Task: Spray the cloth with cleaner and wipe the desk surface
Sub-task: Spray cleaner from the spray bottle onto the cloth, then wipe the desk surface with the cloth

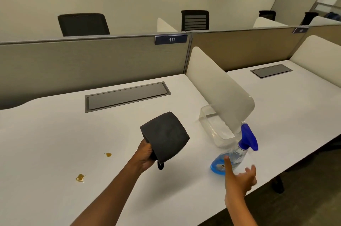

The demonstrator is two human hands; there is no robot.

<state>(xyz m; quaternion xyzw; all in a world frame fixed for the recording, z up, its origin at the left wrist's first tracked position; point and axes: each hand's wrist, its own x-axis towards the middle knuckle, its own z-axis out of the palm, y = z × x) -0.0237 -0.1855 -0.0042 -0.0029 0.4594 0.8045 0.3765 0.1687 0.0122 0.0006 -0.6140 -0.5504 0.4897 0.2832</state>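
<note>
My left hand (145, 155) holds a dark grey cloth (166, 136) up above the white desk (55, 142), the cloth curled over my fingers. A clear spray bottle (234, 153) with blue liquid and a blue trigger head stands on the desk at the right. My right hand (239, 176) is just in front of the bottle, fingers spread around its base, not closed on it. Two brownish spills lie on the desk, the smaller spill (108, 154) and the larger spill (80, 177), left of my left arm.
A clear plastic tray (208, 120) sits beside the white divider (221, 87) behind the bottle. A grey cable hatch (127, 94) is set into the desk. The grey partition (92, 59) with label 111 backs the desk. The front edge of the desk runs close to my right arm.
</note>
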